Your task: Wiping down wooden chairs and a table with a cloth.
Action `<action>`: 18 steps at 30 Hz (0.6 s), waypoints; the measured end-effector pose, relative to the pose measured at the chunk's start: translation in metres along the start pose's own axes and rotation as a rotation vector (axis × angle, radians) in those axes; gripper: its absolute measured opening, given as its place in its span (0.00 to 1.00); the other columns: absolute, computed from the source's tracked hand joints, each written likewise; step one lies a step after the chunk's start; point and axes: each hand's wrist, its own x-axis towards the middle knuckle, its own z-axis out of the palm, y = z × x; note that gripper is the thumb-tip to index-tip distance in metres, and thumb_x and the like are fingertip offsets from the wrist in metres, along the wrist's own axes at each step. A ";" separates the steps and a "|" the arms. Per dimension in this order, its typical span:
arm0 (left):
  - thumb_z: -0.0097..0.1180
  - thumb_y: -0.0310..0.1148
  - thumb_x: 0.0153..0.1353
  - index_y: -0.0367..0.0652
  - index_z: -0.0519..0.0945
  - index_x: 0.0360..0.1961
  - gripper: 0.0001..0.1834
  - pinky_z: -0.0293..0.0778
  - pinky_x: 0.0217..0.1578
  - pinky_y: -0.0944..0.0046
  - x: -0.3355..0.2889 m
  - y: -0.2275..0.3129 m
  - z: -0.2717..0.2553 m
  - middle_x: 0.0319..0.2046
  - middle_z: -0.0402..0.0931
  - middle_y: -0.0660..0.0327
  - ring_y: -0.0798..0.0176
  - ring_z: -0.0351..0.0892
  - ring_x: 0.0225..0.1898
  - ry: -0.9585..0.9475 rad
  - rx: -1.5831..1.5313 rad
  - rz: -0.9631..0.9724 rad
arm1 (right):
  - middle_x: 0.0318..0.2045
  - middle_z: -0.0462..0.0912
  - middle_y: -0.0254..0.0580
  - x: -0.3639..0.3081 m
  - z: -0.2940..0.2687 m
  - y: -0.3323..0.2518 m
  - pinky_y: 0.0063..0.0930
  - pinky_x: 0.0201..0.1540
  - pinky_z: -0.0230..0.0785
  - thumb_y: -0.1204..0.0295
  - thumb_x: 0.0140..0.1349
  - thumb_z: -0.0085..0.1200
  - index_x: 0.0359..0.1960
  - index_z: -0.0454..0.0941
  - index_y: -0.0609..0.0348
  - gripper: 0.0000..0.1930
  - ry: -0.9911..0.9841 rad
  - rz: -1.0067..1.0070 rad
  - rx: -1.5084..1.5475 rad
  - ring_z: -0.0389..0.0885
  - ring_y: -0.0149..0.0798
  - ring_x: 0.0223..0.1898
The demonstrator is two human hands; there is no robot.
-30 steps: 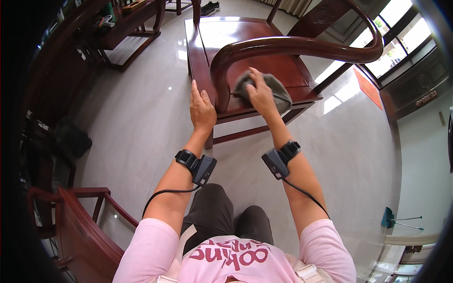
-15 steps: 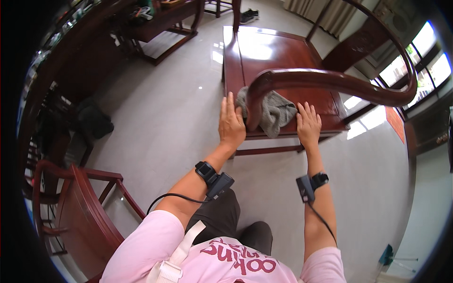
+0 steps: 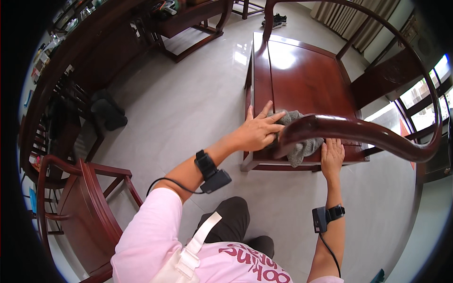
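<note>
L hand (image 3: 258, 133) now spread, fingers reaching over the grey cloth (image 3: 304, 150) (earlier: fingers tog., beside it). Cloth's bunched round the front of the armrest (image 3: 361, 129), on the chair (image 3: 311, 80) seat. R hand (image 3: 333, 154) flat at seat's front edge, approx. as before.

The glossy reddish-brown wooden armchair (image 3: 314, 87) stands upright, its flat seat panelled, its curved armrest sweeping round toward the backrest. The grey cloth (image 3: 303, 150) lies crumpled at the seat's near edge, showing on both sides of the armrest's lower end.
</note>
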 end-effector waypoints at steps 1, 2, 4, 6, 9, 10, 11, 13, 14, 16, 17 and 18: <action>0.48 0.41 0.61 0.60 0.71 0.58 0.22 0.35 0.57 0.20 0.007 -0.009 -0.008 0.69 0.47 0.65 0.41 0.32 0.71 0.003 -0.002 0.000 | 0.58 0.70 0.43 0.000 0.000 0.000 0.44 0.65 0.45 0.62 0.68 0.38 0.56 0.69 0.57 0.20 0.021 -0.006 0.015 0.61 0.46 0.63; 0.50 0.44 0.60 0.61 0.73 0.56 0.21 0.35 0.58 0.20 0.013 -0.017 -0.016 0.67 0.53 0.64 0.42 0.35 0.71 -0.031 0.021 0.018 | 0.56 0.72 0.45 0.000 -0.002 -0.001 0.43 0.65 0.45 0.63 0.68 0.38 0.55 0.71 0.59 0.19 0.009 -0.011 0.026 0.62 0.47 0.62; 0.55 0.50 0.56 0.60 0.76 0.50 0.21 0.36 0.58 0.21 0.022 -0.034 -0.022 0.62 0.64 0.64 0.46 0.43 0.70 -0.006 0.066 0.066 | 0.56 0.72 0.46 -0.002 -0.005 0.001 0.44 0.65 0.46 0.63 0.67 0.39 0.55 0.71 0.59 0.19 -0.094 0.010 0.018 0.62 0.48 0.62; 0.57 0.48 0.54 0.55 0.78 0.46 0.20 0.41 0.60 0.25 0.038 -0.054 -0.022 0.58 0.70 0.64 0.50 0.52 0.68 0.115 0.050 0.057 | 0.59 0.69 0.47 -0.007 -0.003 0.008 0.45 0.65 0.44 0.65 0.66 0.41 0.56 0.71 0.57 0.19 -0.138 0.034 0.009 0.60 0.50 0.63; 0.58 0.46 0.53 0.51 0.79 0.44 0.19 0.46 0.61 0.29 0.071 -0.108 -0.020 0.55 0.73 0.62 0.52 0.57 0.66 0.265 0.025 -0.077 | 0.62 0.66 0.46 0.002 -0.011 -0.007 0.46 0.66 0.43 0.66 0.66 0.42 0.58 0.69 0.56 0.20 -0.001 0.009 0.291 0.58 0.50 0.64; 0.58 0.45 0.53 0.48 0.80 0.43 0.19 0.48 0.61 0.31 0.083 -0.125 -0.023 0.54 0.74 0.62 0.53 0.59 0.65 0.352 0.005 -0.177 | 0.64 0.64 0.44 0.002 -0.012 -0.010 0.46 0.67 0.42 0.67 0.65 0.43 0.60 0.67 0.54 0.21 -0.006 0.006 0.235 0.55 0.50 0.66; 0.58 0.45 0.53 0.48 0.80 0.43 0.19 0.48 0.61 0.31 0.099 -0.133 -0.029 0.54 0.74 0.62 0.53 0.59 0.65 0.348 -0.005 -0.178 | 0.64 0.64 0.44 0.004 -0.014 -0.011 0.46 0.67 0.42 0.67 0.65 0.43 0.60 0.67 0.54 0.21 -0.013 0.009 0.230 0.55 0.50 0.66; 0.54 0.42 0.56 0.47 0.77 0.50 0.21 0.50 0.61 0.32 0.122 -0.141 -0.040 0.59 0.68 0.58 0.52 0.57 0.66 0.295 -0.097 -0.335 | 0.63 0.64 0.45 0.007 -0.016 -0.015 0.47 0.67 0.43 0.66 0.64 0.43 0.61 0.65 0.54 0.23 -0.016 -0.015 0.118 0.55 0.51 0.66; 0.54 0.42 0.56 0.47 0.77 0.50 0.21 0.50 0.61 0.32 0.129 -0.137 -0.031 0.59 0.68 0.58 0.52 0.57 0.66 0.293 -0.102 -0.339 | 0.64 0.63 0.46 0.007 -0.015 -0.012 0.47 0.66 0.44 0.66 0.64 0.44 0.61 0.64 0.56 0.23 0.002 -0.049 0.134 0.55 0.53 0.66; 0.50 0.41 0.59 0.48 0.70 0.58 0.25 0.49 0.61 0.32 0.138 -0.130 -0.019 0.64 0.60 0.56 0.52 0.53 0.68 0.411 0.148 -0.315 | 0.64 0.63 0.47 0.008 -0.013 -0.013 0.48 0.66 0.44 0.66 0.64 0.44 0.62 0.64 0.57 0.24 0.001 -0.078 0.123 0.55 0.53 0.66; 0.50 0.41 0.59 0.48 0.70 0.58 0.25 0.49 0.61 0.32 0.136 -0.133 -0.019 0.64 0.60 0.56 0.52 0.53 0.68 0.411 0.149 -0.320 | 0.64 0.63 0.48 0.009 -0.012 -0.015 0.48 0.66 0.45 0.66 0.64 0.44 0.62 0.63 0.58 0.24 0.006 -0.107 0.114 0.54 0.54 0.66; 0.48 0.42 0.60 0.49 0.67 0.60 0.27 0.48 0.61 0.32 0.135 -0.123 -0.021 0.66 0.56 0.56 0.52 0.50 0.68 0.262 0.128 -0.274 | 0.64 0.63 0.49 0.008 -0.011 -0.012 0.47 0.66 0.45 0.67 0.63 0.44 0.62 0.63 0.59 0.25 -0.003 -0.097 0.072 0.54 0.55 0.67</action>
